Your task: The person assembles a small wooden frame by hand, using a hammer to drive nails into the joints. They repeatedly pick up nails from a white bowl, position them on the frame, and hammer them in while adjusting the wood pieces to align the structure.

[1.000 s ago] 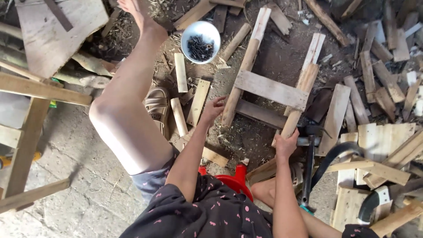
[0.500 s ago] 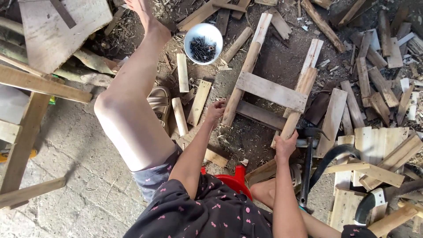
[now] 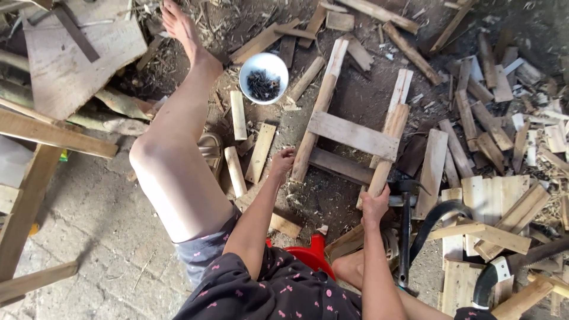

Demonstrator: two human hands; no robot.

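A small wooden frame of two long legs joined by cross slats lies on the dirt floor in front of me. My left hand is closed around the near end of its left leg. My right hand grips the near end of its right leg. A white bowl holding dark nails sits just beyond the frame. A hammer lies on the ground right beside my right hand. My bare left leg stretches out to the left.
Loose wooden slats lie by my left hand, and many offcuts cover the ground to the right. A handsaw lies at lower right. A plywood sheet and timber beams are at the left. I sit on a red stool.
My left hand has moved right from the loose slats and closed on the frame's left leg. The view has shifted slightly; my right hand stays on the right leg.
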